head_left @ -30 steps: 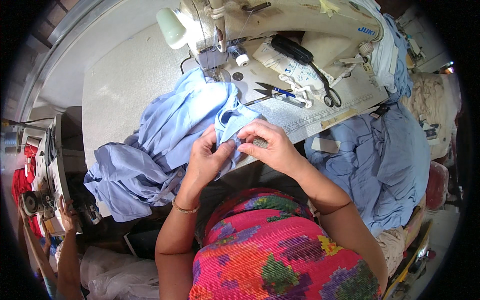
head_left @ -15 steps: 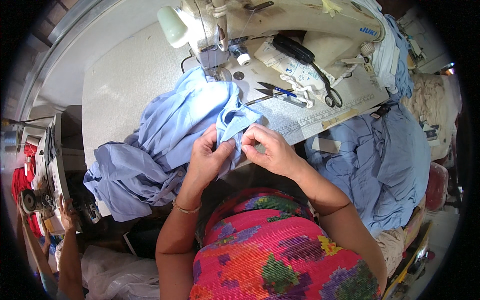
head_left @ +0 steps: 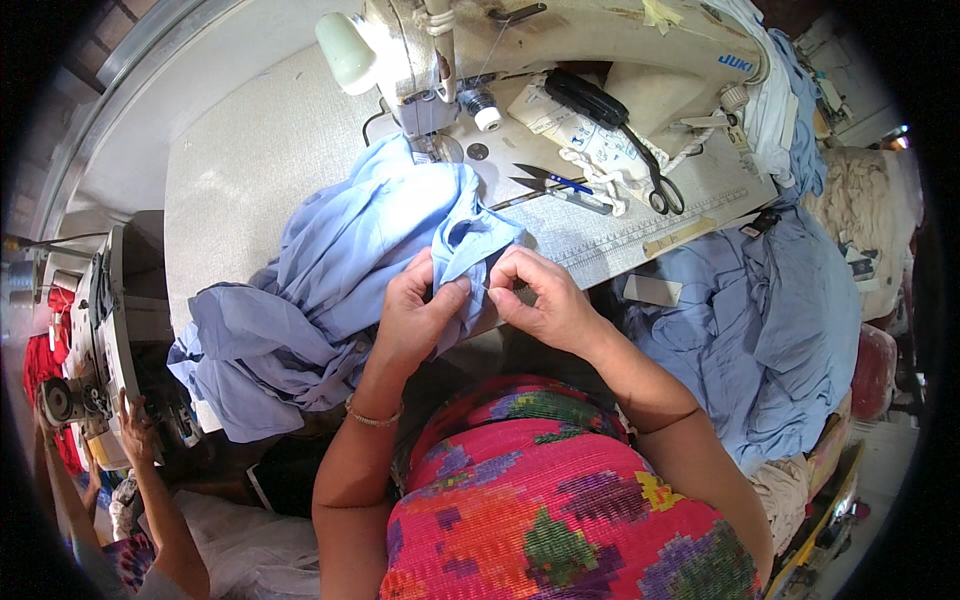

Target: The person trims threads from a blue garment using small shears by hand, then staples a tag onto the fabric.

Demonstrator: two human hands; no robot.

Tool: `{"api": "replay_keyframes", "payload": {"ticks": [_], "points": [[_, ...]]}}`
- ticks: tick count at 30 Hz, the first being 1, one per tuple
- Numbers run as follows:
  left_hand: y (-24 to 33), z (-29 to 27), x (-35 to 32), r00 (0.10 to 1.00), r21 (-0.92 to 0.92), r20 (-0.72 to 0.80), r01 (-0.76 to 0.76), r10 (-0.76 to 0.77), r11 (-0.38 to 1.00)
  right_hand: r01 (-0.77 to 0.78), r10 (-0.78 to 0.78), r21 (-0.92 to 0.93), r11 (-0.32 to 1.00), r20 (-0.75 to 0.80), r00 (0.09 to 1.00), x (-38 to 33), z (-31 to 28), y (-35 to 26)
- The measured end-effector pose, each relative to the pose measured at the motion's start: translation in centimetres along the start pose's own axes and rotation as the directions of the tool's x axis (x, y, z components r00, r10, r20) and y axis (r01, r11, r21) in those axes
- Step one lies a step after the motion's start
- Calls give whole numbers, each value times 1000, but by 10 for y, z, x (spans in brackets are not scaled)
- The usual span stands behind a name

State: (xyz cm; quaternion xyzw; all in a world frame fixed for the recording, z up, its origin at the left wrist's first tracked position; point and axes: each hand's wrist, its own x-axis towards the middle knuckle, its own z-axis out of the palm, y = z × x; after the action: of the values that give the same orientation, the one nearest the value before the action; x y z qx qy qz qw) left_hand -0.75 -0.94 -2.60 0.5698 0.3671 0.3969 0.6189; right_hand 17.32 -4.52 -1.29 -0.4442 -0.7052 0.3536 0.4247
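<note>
A light blue shirt (head_left: 370, 230) lies bunched on the sewing table, its upper end close to the needle area of a sewing machine (head_left: 600, 35). My left hand (head_left: 415, 312) grips a folded edge of it by what looks like the collar, thumb on top. Just right of that edge, my right hand (head_left: 540, 300) is closed in a pinch, thumb against forefinger. A faint pale strand seems to run between the pinch and the cloth; it is too small to name.
Thread snips (head_left: 550, 180), black-handled scissors (head_left: 660, 185) and a ruler strip (head_left: 660, 225) lie on the table (head_left: 230, 170). More blue garments (head_left: 740, 330) are heaped at the right. A co-worker's hand (head_left: 135, 430) rests at another machine on the left.
My right hand has drawn slightly to the right, away from the cloth edge. My left hand and the shirt stay put. The co-worker's arm at the lower left has shifted right.
</note>
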Motion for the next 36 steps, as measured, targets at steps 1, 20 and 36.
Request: {"api": "replay_keyframes", "payload": {"ticks": [1, 20, 36], "points": [[0, 0, 0, 1000, 6, -2, -10, 10, 1000, 2, -2, 3, 1000, -10, 1000, 0, 0, 0], [-2, -3, 0, 999, 9, 29, 28, -28, 1000, -58, 56, -29, 998, -62, 997, 6, 4, -9], [1, 1, 2, 993, 118, 15, -115, 114, 986, -283, 286, 123, 951, -5, 958, 13, 0, -11]]}}
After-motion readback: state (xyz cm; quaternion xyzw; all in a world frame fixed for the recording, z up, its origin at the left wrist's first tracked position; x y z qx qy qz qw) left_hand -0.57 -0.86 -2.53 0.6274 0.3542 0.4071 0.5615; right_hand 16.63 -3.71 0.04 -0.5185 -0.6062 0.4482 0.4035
